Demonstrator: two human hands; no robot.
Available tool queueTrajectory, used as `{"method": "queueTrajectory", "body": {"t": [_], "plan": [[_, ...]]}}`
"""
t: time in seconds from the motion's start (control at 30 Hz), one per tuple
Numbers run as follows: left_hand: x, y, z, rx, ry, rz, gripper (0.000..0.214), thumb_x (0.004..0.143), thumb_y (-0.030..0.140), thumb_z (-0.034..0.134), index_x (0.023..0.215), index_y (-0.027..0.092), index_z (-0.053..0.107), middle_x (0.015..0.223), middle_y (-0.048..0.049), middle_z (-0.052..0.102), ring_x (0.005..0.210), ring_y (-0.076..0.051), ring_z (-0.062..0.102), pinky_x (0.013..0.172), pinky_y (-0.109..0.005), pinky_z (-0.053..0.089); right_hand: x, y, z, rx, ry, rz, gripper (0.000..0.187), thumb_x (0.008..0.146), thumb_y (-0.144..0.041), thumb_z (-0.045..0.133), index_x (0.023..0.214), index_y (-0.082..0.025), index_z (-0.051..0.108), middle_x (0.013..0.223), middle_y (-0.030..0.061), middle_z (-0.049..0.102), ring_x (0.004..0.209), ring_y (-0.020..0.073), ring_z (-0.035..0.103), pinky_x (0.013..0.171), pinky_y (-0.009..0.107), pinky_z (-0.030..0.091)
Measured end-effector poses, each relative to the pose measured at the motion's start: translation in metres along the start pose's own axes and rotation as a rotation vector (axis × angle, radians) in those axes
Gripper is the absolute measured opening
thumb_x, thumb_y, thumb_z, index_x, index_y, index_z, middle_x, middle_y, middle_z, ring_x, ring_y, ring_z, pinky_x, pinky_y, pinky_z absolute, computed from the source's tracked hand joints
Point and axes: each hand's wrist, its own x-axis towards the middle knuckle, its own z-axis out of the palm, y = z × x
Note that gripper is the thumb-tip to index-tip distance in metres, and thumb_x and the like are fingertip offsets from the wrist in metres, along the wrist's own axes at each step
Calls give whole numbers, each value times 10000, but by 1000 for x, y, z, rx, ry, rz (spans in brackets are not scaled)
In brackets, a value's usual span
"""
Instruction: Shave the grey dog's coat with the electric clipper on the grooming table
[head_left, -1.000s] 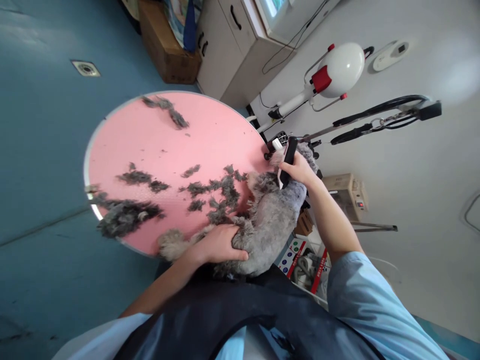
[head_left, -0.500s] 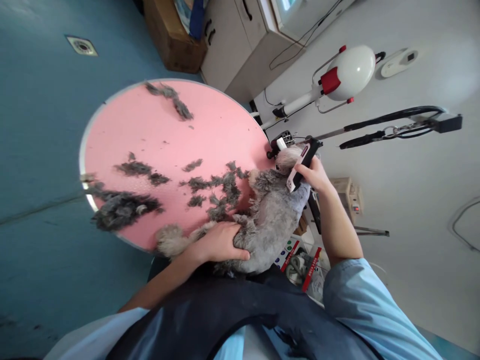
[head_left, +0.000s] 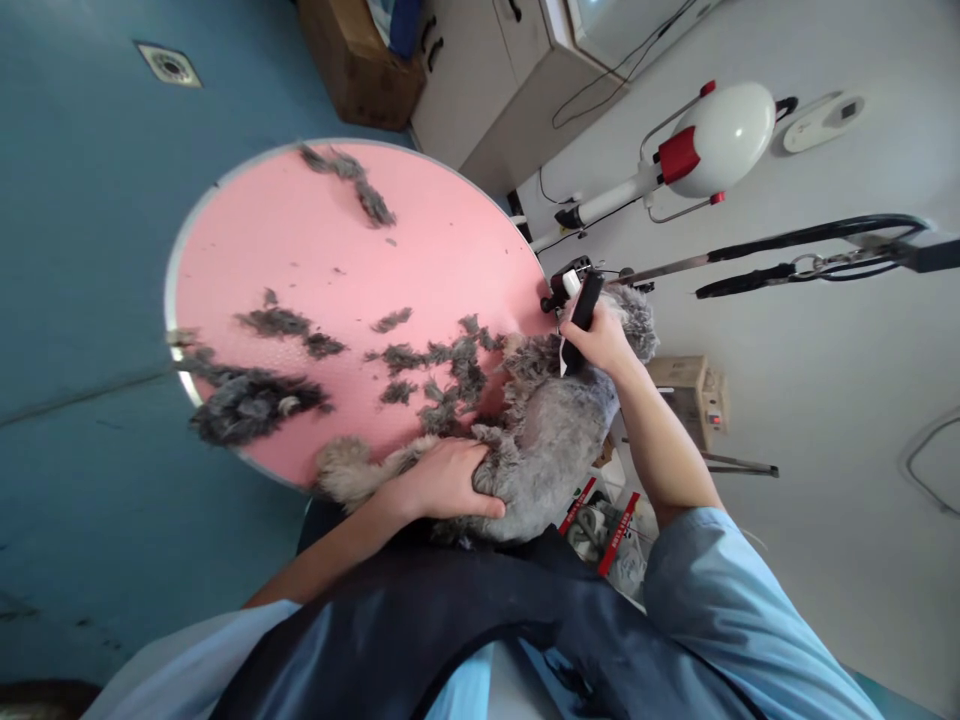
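Note:
A small grey dog [head_left: 551, 440], partly clipped short, is at the near right edge of the round pink grooming table [head_left: 442, 240], its head toward the right. My right hand [head_left: 606, 342] is closed round a black and pale pink hair clipper [head_left: 585, 318]. The clipper's lower end rests against the shaggy fur at the dog's neck and shoulder. My left hand [head_left: 450, 480] grips the dog's hindquarters, thumb on its back and fingers over its far side, partly buried in fur. Its fluffy pale paw [head_left: 345, 470] sticks out to the left.
Clumps of cut grey fur [head_left: 461, 368] are scattered on the table, with a bigger heap [head_left: 251, 405] at its left edge. Beyond the table's right side are a white lamp [head_left: 724, 140] and a black strap on an arm [head_left: 810, 232]. A cardboard box [head_left: 367, 75] stands on the floor.
My right hand has moved the clipper left and down, off the side of the dog's head to its neck and shoulder. More of the dog's head now shows. My left hand keeps its hold.

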Motion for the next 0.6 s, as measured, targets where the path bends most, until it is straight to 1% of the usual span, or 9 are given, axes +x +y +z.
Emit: {"method": "queueTrajectory", "body": {"t": [0.07, 0.17, 0.27, 0.33, 0.37, 0.4, 0.5, 0.53, 0.6], "plan": [[0, 1, -1, 7, -1, -6, 593, 671, 650, 756, 982, 149, 691, 1071, -142, 735, 1052, -375, 681, 923, -436, 502, 5, -6, 9, -198, -56, 30, 345, 748, -398, 715, 983, -186, 577, 1022, 120, 697, 1008, 302, 665, 917, 441, 539], [0, 3, -2, 12, -8, -7, 609, 675, 646, 759, 1019, 149, 692, 1100, -138, 731, 1079, -371, 675, 950, -438, 498, 9, -18, 32, -343, -240, 109, 406, 774, -447, 734, 1004, -150, 579, 979, 142, 715, 919, 278, 700, 835, 377, 557], [-1, 5, -2, 23, -18, -22, 633, 674, 646, 766, 1053, 144, 693, 1136, -144, 724, 1105, -370, 668, 977, -437, 491, 10, -26, 55, -296, -458, 191, 374, 794, -416, 743, 1023, -158, 599, 851, 83, 728, 680, 201, 698, 660, 299, 560], [-2, 5, -2, 27, -19, -32, 659, 664, 652, 776, 1076, 144, 693, 1167, -148, 717, 1129, -371, 660, 996, -437, 485, 13, -26, 62, -233, -612, 229, 349, 797, -377, 747, 1045, -170, 616, 793, 45, 726, 554, 165, 659, 560, 271, 540], [-2, 5, -2, 26, -19, -34, 666, 659, 654, 779, 1080, 145, 693, 1172, -148, 715, 1132, -370, 658, 999, -437, 484, 16, -25, 63, -214, -641, 236, 352, 803, -374, 742, 1062, -170, 619, 787, 41, 728, 532, 159, 649, 534, 265, 534], [-3, 5, -2, 25, -17, -32, 669, 656, 657, 781, 1077, 145, 693, 1171, -148, 715, 1130, -370, 659, 999, -439, 484, 20, -24, 62, -214, -611, 233, 365, 812, -379, 733, 1083, -163, 617, 802, 48, 733, 542, 161, 653, 531, 263, 537], [-3, 5, -1, 26, -14, -18, 654, 661, 663, 773, 1043, 138, 691, 1130, -147, 722, 1098, -372, 668, 976, -449, 491, 31, -23, 57, -314, -374, 184, 426, 820, -395, 723, 1124, -121, 603, 902, 104, 744, 699, 196, 703, 612, 264, 566], [-3, 5, -2, 26, -14, -14, 650, 663, 664, 770, 1034, 136, 690, 1122, -147, 723, 1088, -372, 670, 970, -451, 493, 34, -23, 56, -347, -354, 182, 431, 814, -392, 728, 1118, -112, 603, 900, 113, 744, 720, 207, 709, 620, 268, 572], [-2, 6, -2, 24, -12, -13, 641, 665, 666, 766, 1021, 138, 688, 1111, -143, 724, 1075, -369, 673, 959, -448, 495, 35, -24, 60, -357, -482, 216, 391, 804, -380, 738, 1061, -110, 620, 786, 96, 731, 642, 208, 695, 561, 274, 567]]}}
